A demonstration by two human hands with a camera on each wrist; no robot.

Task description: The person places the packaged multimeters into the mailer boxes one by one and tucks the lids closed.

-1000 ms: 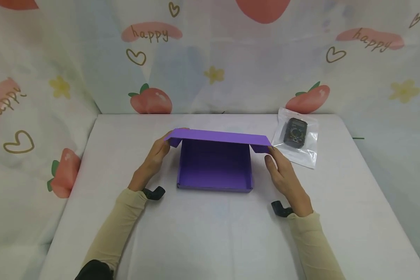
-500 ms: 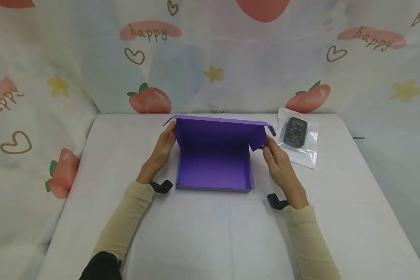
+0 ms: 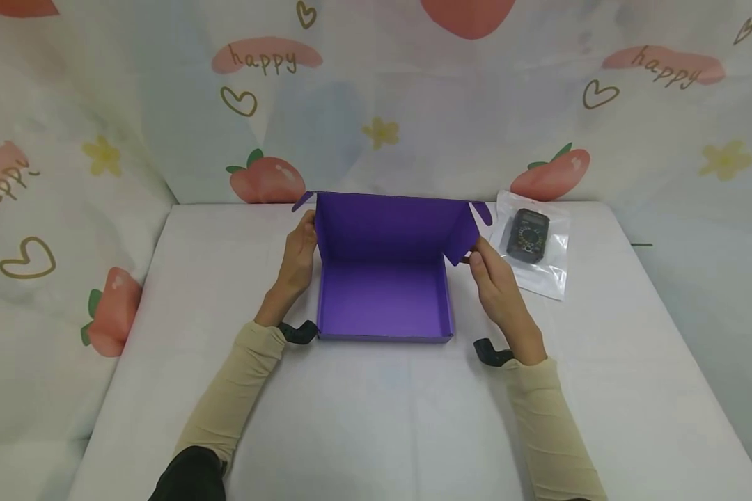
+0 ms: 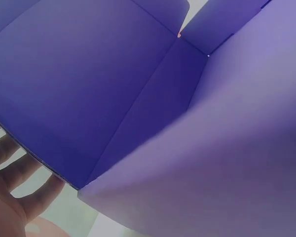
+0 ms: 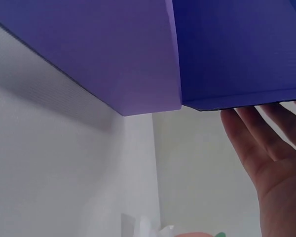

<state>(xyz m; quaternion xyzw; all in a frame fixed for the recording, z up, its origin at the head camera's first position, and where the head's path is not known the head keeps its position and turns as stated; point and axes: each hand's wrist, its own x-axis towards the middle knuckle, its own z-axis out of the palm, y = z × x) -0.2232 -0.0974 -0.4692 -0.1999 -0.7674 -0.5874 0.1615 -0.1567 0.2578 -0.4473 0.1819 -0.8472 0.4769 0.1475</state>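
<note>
A purple cardboard box (image 3: 385, 303) lies on the table with its lid (image 3: 391, 226) raised at the back and its bare inside facing me. My left hand (image 3: 297, 254) is at the lid's left side; in the left wrist view its spread fingers (image 4: 42, 195) reach behind the lid's edge. At the lid's right side, my right hand (image 3: 496, 278) touches it, with nearly straight fingers (image 5: 246, 136) under the lid's edge in the right wrist view. Small side tabs stick out at both upper corners of the lid.
Right of the box, a black multimeter (image 3: 528, 235) lies in a clear plastic bag (image 3: 548, 282) near the table's back edge, close to my right hand. A white cloth covers the table (image 3: 363, 417). A printed curtain (image 3: 439, 132) stands behind and at the left.
The lid has swung up and back from a half-lowered slant, so more of its inner face shows. Both hands have shifted with it along its sides. The multimeter bag has stayed put.
</note>
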